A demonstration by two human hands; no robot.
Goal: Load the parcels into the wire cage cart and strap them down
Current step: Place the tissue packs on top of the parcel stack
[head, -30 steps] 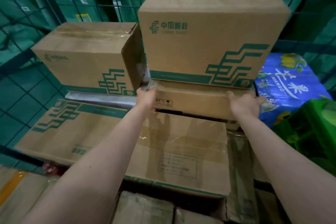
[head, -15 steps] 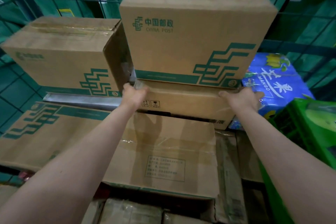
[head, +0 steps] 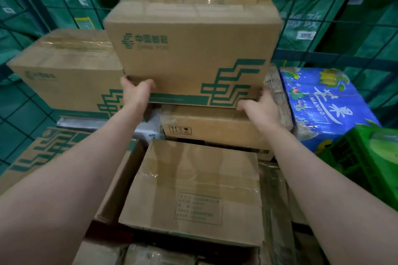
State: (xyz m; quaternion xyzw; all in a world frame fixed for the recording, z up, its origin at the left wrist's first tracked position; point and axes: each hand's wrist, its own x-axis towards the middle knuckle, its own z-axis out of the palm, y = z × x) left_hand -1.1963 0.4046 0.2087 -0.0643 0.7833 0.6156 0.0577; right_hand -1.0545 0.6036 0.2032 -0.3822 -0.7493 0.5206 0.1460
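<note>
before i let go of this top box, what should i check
1. Left hand grips the top box at its lower left corner: ok.
2. Right hand grips its lower right corner: ok.
3. Top box seated flat on the brown box beneath: cannot tell, the edge is blurred.
4. Full support: its left end overhangs the brown box: not ok.
5. Gap to the cage wire behind: cannot tell.
6. Strap: none in view: not ok.

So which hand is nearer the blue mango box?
Right. The right hand grips the top carton's lower right corner, just beside the mango box; the left hand grips its lower left corner, farther away.
</note>
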